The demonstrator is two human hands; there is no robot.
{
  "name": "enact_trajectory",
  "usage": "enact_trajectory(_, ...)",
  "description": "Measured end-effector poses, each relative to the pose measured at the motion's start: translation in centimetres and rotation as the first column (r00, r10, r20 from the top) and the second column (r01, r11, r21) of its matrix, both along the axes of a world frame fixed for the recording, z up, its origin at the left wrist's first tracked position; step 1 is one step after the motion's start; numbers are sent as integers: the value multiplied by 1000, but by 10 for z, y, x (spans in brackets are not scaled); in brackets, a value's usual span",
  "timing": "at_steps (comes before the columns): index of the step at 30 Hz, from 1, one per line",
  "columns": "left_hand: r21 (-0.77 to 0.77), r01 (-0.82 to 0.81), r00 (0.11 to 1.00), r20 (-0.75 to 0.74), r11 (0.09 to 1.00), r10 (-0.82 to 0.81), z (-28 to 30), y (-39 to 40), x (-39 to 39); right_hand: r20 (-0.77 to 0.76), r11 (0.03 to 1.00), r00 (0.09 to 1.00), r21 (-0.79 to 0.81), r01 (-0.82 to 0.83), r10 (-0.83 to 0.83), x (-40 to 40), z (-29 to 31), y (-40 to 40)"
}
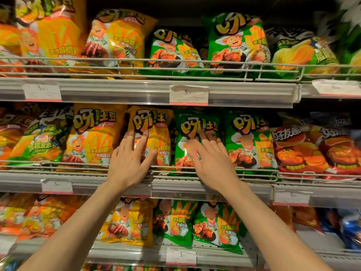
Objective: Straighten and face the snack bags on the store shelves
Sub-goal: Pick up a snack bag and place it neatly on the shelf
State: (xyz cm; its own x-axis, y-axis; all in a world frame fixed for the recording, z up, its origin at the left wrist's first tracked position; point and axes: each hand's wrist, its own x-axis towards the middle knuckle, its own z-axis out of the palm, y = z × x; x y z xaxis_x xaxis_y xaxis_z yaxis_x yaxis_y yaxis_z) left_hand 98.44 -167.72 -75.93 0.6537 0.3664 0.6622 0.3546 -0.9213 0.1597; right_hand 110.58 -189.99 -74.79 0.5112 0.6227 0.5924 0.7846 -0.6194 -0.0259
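Both my hands reach to the middle shelf. My left hand (130, 161) lies flat with straight fingers on the front of a yellow snack bag (156, 133), which stands upright and faces forward. Right beside it stands a green snack bag (193, 122), and my right hand (212, 161) presses on its front with fingers spread. A second yellow bag (91, 133) stands to the left and another green bag (250, 137) to the right, both upright behind the wire rail (78, 165).
The upper shelf (136, 90) holds yellow and green bags leaning at uneven angles. Red snack bags (298, 151) fill the middle shelf's right end. The lower shelf (136, 253) carries more yellow and green bags. Price tags (188, 94) hang on the shelf edges.
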Motion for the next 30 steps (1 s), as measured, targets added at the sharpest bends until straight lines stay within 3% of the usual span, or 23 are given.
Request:
enact_trajectory(4, 3, -11, 1000, -11, 1000, 11, 0, -3, -1, -17, 999, 1000, -38, -15, 14, 3, 5, -4)
enact_trajectory(7, 27, 4, 1000, 26, 1000, -5, 4, -8, -3, -3, 998, 999, 35, -42, 43, 0, 9, -16)
enact_trajectory(10, 83, 51, 996, 63, 995, -56, 10, -22, 6, 54, 965, 980, 196, 176, -190, 9, 13, -42)
enact_trajectory(12, 39, 51, 998, 23, 998, -52, 12, -30, 15, -21, 926, 943, 183, 331, -333, 18, 13, -58)
enact_trajectory(14, 25, 8, 1000, -11, 1000, -7, 9, -32, 23, -74, 917, 923, 109, 384, -377, 26, 9, -67)
enact_trajectory(24, 55, -41, 998, -48, 998, 44, 2, -25, 33, -22, 927, 928, 51, 372, -372, 41, -5, -64)
enact_trajectory(30, 51, -71, 994, 92, 996, 66, 6, -48, 19, -90, 930, 992, 350, 115, -89, 31, -7, -80)
